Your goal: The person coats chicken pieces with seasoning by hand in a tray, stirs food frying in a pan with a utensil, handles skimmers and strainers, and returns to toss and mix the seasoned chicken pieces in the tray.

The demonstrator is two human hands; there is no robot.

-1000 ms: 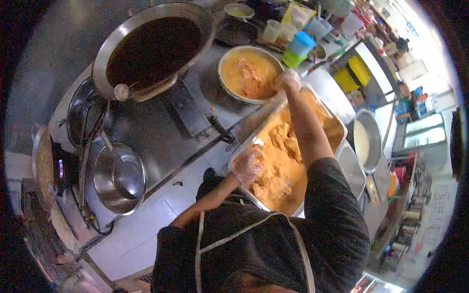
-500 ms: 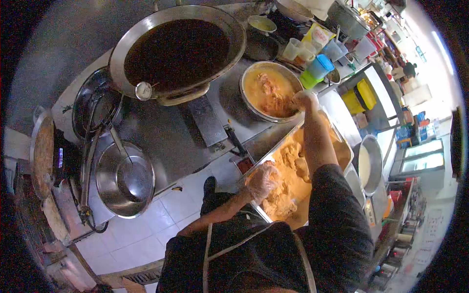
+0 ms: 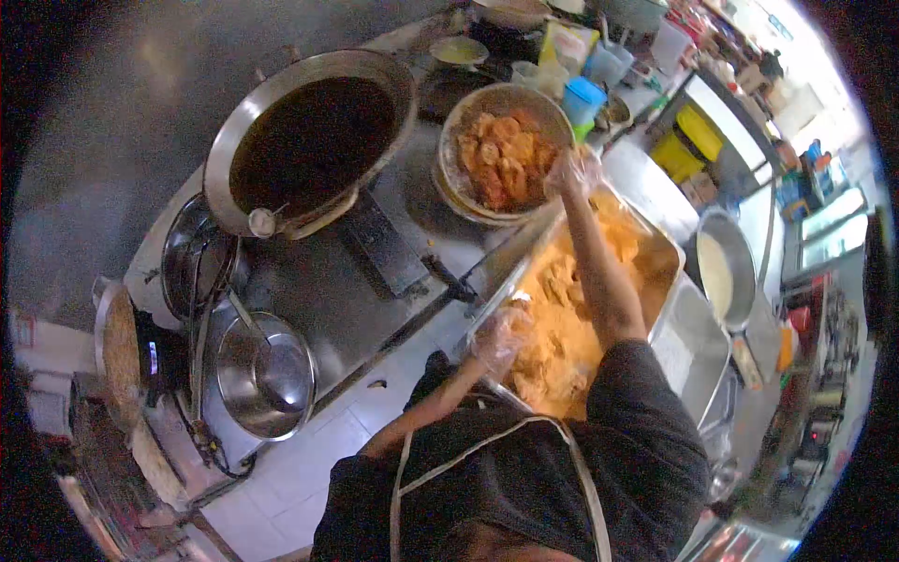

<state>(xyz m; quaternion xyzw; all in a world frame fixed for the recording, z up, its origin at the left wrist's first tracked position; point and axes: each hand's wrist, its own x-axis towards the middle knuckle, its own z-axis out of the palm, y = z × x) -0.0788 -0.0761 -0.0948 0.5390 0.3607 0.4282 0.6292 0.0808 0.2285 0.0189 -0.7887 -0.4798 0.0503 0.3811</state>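
Observation:
My right hand (image 3: pixel 573 173), in a clear plastic glove, grips the rim of a strainer basket (image 3: pixel 451 122). Raw, reddish marinated meat pieces (image 3: pixel 506 155) fill the basket, which sits raised and tilted over a metal bowl (image 3: pixel 459 208). Below, a rectangular metal tray (image 3: pixel 676 258) holds orange breading flour (image 3: pixel 567 347) with coated lumps in it. Over the tray's left edge is my left hand (image 3: pixel 506 337), also gloved, its fingers loosely apart and holding nothing I can see. Motion blurs its fingertips.
A wide wok of dark oil (image 3: pixel 314 140) stands at upper left, with a steel basin (image 3: pixel 267 375) below it. On the right are a pan of pale batter (image 3: pixel 716 272) and another metal tray (image 3: pixel 688 342). Cups and a blue container (image 3: pixel 582 96) stand behind the bowl.
My right hand has raised the strainer basket, so the meat pieces now show above the liquid that covered most of them. My left hand stays by the tray's edge. The camera view has shifted.

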